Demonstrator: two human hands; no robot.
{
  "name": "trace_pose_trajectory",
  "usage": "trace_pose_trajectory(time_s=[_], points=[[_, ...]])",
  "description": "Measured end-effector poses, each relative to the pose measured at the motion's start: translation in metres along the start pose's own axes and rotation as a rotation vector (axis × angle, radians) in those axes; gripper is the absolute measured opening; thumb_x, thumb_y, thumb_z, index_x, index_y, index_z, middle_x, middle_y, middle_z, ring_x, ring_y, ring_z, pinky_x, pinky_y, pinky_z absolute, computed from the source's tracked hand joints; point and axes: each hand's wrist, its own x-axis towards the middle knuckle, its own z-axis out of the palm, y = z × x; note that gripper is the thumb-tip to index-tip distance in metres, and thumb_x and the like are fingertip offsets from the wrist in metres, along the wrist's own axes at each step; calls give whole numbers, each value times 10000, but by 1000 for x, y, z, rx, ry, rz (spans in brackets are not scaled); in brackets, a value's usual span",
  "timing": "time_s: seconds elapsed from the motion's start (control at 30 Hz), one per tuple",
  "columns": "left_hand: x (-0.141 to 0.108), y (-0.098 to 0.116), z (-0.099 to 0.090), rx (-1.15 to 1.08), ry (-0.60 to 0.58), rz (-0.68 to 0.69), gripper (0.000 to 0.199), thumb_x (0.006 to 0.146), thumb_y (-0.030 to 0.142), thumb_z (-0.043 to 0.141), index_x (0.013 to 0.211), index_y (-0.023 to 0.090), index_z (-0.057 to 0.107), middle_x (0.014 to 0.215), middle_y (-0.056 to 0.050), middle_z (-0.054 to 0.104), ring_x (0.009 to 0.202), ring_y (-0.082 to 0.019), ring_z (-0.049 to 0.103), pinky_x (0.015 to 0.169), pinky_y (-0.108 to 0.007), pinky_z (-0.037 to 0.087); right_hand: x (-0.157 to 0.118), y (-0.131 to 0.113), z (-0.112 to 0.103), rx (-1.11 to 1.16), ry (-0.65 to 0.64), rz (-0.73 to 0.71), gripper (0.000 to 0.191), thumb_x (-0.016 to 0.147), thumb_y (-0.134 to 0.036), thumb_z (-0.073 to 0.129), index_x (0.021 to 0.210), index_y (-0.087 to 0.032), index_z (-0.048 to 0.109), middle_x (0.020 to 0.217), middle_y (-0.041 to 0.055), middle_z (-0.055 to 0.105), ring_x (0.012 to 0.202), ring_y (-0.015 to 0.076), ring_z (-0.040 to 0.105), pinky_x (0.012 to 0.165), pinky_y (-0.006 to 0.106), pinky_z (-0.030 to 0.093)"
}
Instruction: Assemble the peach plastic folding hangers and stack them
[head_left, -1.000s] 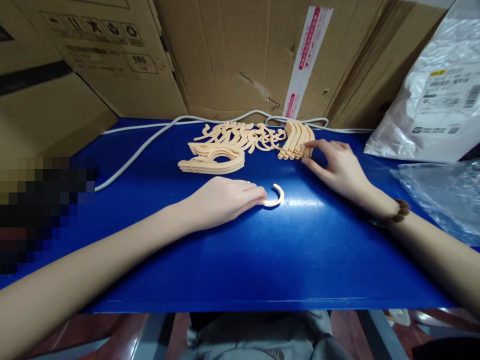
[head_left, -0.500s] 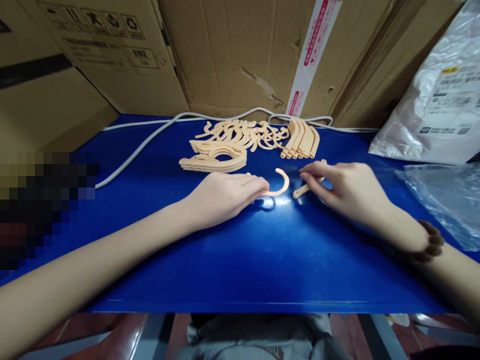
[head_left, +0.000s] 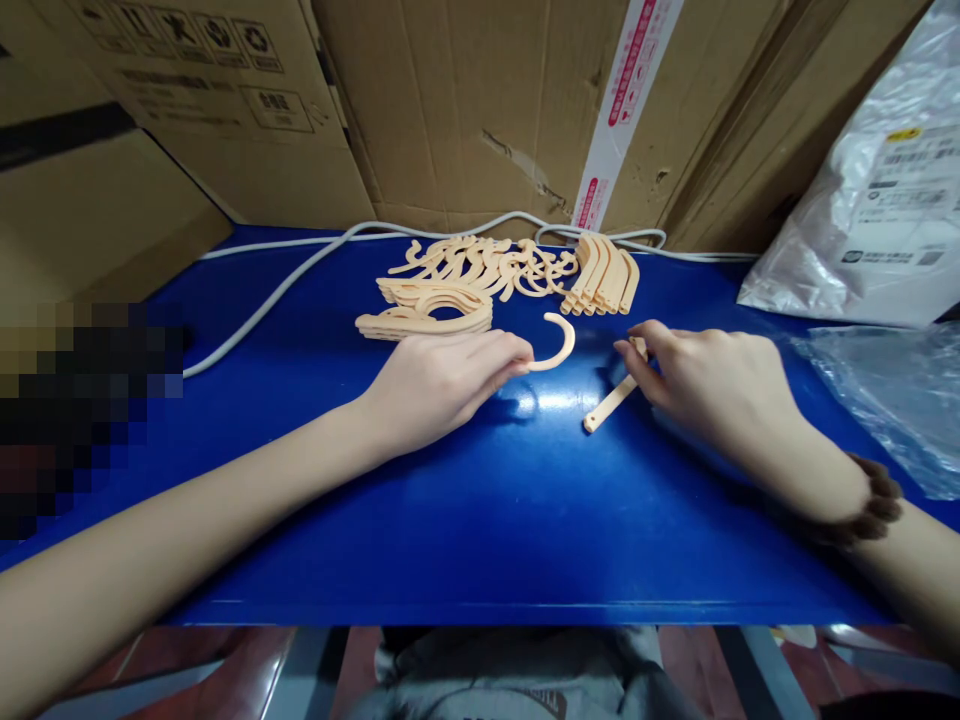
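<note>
My left hand (head_left: 450,380) pinches one end of a beige curved hook (head_left: 561,345), whose open curve points up and right. To the right, my right hand (head_left: 701,385) has its thumb and forefinger closed on the upper end of a beige bar (head_left: 609,403) with a small hole near its lower end. The bar slants down to the left. Behind my hands lie a pile of beige hooks (head_left: 480,265), a stack of wide curved beige pieces (head_left: 427,322) and a row of beige bent arms (head_left: 600,275).
The blue table (head_left: 480,520) has a white cable (head_left: 277,295) along its back. Cardboard boxes (head_left: 465,110) stand behind. A white plastic parcel (head_left: 862,220) and clear plastic film (head_left: 892,390) are at the right. A pixelated dark area covers the left edge.
The hook in my left hand has risen slightly. My right hand has shifted a little right, and the bar is now steeper, with its lower end nearer the front edge.
</note>
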Motion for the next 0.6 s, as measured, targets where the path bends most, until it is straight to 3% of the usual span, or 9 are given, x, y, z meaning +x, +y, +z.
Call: trace_pose_trajectory(time_s=[0.13,0.23,0.37,0.43,0.5,0.6], points=[[-1,0,1,-6,-13,1,207,1031,248,449,1002,157,633,925,-12,734,776,-134,701,672,-229,481,-4,-10,-1,182,12,-158,386,988,-418,398,962,-184,703,802,75,743,649,213,669,504,304,285],[-1,0,1,-16,-16,0,212,1034,250,442,1006,160,632,912,-9,732,770,-132,697,664,-226,477,-5,-18,-8,431,11,-184,352,991,-419,421,990,-209,704,883,41,753,709,177,681,557,281,360],[-1,-1,2,-19,-23,-10,230,1040,267,427,1005,169,633,906,-9,733,779,-129,697,653,-217,470,-3,-20,-16,900,-187,-227,314,991,-422,447,1070,-222,676,831,-3,741,655,135,660,587,252,423],[-1,-1,1,-20,-29,-14,222,1037,270,438,1005,169,633,908,-10,732,774,-129,697,647,-220,469,0,-15,-15,1039,-218,-234,320,1002,-418,425,1061,-218,668,839,-1,738,687,138,667,636,253,458],[-1,0,1,-15,-32,-15,219,1035,270,443,1007,167,633,910,-10,730,774,-132,696,650,-224,470,6,-4,-8,922,-86,-140,316,1001,-400,419,1017,-206,667,910,31,740,778,171,676,699,283,471],[0,0,0,-4,-35,-13,231,1037,274,432,1001,169,635,890,-6,726,762,-130,691,642,-223,466,16,18,13,480,109,7,343,952,-414,482,1143,-165,621,1039,123,706,938,279,648,717,355,448]])
